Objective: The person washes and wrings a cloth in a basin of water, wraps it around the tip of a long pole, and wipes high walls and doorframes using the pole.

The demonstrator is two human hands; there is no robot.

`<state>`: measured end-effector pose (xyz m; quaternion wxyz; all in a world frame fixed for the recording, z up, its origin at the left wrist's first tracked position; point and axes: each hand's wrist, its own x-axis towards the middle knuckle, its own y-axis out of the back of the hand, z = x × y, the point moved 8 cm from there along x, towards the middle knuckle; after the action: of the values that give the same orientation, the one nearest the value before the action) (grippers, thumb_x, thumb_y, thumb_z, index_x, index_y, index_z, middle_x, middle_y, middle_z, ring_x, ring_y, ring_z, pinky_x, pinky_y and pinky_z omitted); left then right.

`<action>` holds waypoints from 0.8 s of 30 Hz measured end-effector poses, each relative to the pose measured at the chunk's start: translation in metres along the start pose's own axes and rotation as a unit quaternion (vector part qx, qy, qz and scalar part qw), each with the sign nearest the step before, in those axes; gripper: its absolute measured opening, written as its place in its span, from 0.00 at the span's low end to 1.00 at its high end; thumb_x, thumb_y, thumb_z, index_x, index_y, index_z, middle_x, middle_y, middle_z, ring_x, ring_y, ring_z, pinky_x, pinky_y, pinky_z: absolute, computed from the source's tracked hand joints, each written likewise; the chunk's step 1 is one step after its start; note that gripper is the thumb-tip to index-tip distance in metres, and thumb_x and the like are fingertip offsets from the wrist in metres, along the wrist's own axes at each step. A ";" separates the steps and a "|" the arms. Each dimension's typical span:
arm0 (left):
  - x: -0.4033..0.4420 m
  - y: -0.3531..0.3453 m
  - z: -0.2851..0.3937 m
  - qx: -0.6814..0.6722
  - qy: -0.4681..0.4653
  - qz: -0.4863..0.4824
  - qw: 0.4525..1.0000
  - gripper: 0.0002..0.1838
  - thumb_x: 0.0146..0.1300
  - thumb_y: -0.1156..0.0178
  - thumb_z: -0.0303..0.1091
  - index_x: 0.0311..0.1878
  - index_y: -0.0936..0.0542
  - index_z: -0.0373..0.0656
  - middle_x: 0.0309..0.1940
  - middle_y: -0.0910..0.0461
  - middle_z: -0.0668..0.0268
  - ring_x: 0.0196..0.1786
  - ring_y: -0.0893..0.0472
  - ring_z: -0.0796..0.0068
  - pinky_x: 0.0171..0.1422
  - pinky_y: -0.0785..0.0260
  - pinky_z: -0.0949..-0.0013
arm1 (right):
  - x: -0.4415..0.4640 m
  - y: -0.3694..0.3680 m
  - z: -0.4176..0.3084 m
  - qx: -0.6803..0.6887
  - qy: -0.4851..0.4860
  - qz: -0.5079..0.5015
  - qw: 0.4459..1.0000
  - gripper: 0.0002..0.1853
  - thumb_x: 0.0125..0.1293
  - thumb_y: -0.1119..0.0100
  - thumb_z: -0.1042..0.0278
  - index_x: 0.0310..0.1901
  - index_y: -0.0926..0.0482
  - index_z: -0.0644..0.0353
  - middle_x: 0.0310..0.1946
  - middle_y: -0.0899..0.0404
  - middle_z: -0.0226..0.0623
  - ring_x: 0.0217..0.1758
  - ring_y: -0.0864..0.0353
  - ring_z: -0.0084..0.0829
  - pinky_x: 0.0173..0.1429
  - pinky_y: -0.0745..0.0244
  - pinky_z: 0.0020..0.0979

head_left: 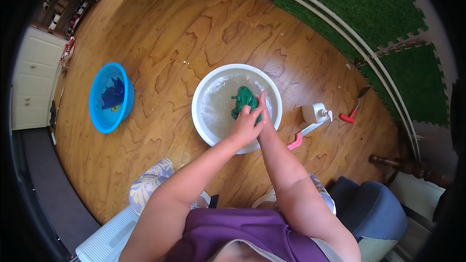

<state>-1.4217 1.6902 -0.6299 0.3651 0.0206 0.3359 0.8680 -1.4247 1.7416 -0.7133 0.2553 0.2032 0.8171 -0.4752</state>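
Note:
A wet, bunched green cloth (244,98) is between my two hands, above the cloudy water in a white basin (198,121). My left hand (246,126) is closed on the near side of the cloth. My right hand (262,110) presses against its right side, with the fingers partly hidden behind the left hand. The two hands touch each other near the basin's right side. What kind of cloth item it is, I cannot tell.
On the left stands a blue basin (130,102) holding dark blue cloth (113,94). To the right are a white pump bottle (314,113), a pink-handled brush (296,140) and a red-handled tool (347,117). A dark blue seat (381,211) is at the lower right.

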 end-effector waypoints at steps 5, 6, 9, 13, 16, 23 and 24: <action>-0.002 0.007 0.016 0.113 -0.111 0.131 0.979 0.14 0.58 0.40 0.38 0.45 0.27 0.44 0.40 0.31 0.56 0.45 0.26 0.54 0.45 0.30 0.55 | -0.026 -0.039 0.000 0.116 -0.054 -0.071 0.989 0.32 0.66 0.58 0.34 0.54 0.29 0.57 0.39 0.23 0.34 0.38 0.24 0.30 0.43 0.26 0.32; -0.001 0.012 0.015 0.115 -0.115 0.151 0.975 0.12 0.58 0.40 0.38 0.42 0.28 0.44 0.38 0.30 0.58 0.42 0.25 0.55 0.41 0.29 0.56 | -0.024 -0.035 -0.001 0.082 -0.038 -0.046 0.995 0.31 0.66 0.57 0.36 0.54 0.29 0.58 0.38 0.23 0.35 0.38 0.24 0.29 0.43 0.26 0.31; 0.002 0.021 0.010 0.124 -0.130 0.202 0.963 0.09 0.59 0.41 0.38 0.36 0.29 0.45 0.32 0.28 0.62 0.33 0.23 0.56 0.32 0.29 0.56 | -0.015 -0.021 -0.001 -0.016 0.012 0.031 0.999 0.28 0.67 0.53 0.41 0.53 0.29 0.60 0.38 0.23 0.36 0.37 0.25 0.29 0.42 0.27 0.31; 0.009 0.024 -0.012 0.132 -0.075 0.174 0.973 0.10 0.63 0.47 0.41 0.34 0.29 0.45 0.30 0.24 0.56 0.30 0.22 0.52 0.32 0.30 0.53 | 0.016 0.012 0.022 -0.037 0.032 0.058 0.997 0.25 0.67 0.48 0.48 0.52 0.28 0.64 0.37 0.23 0.37 0.36 0.25 0.28 0.42 0.27 0.30; 0.018 0.029 -0.039 0.135 0.015 0.143 0.980 0.12 0.66 0.50 0.42 0.34 0.29 0.44 0.30 0.22 0.53 0.30 0.23 0.48 0.33 0.30 0.51 | 0.018 0.013 0.031 -0.090 0.035 0.074 0.993 0.22 0.68 0.47 0.52 0.51 0.27 0.65 0.38 0.22 0.37 0.39 0.24 0.29 0.44 0.27 0.30; 0.007 0.040 -0.210 0.016 0.255 0.154 0.954 0.21 0.66 0.51 0.48 0.52 0.28 0.42 0.48 0.25 0.47 0.53 0.27 0.46 0.56 0.35 0.51 | 0.025 0.075 0.014 -0.594 0.277 0.132 0.744 0.18 0.67 0.48 0.65 0.55 0.28 0.65 0.45 0.22 0.48 0.48 0.23 0.41 0.55 0.31 0.34; 0.006 0.037 -0.215 0.038 0.256 0.125 0.958 0.25 0.65 0.50 0.51 0.57 0.29 0.43 0.53 0.28 0.47 0.58 0.30 0.47 0.61 0.38 0.53 | 0.027 0.094 0.022 -0.558 0.211 0.191 0.780 0.18 0.67 0.48 0.65 0.55 0.28 0.65 0.46 0.22 0.49 0.50 0.23 0.42 0.56 0.31 0.34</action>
<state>-1.5092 1.5533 -0.7753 0.1548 -0.1465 0.4453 0.8696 -1.3871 1.7689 -0.8021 0.2313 0.2726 0.9171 0.1766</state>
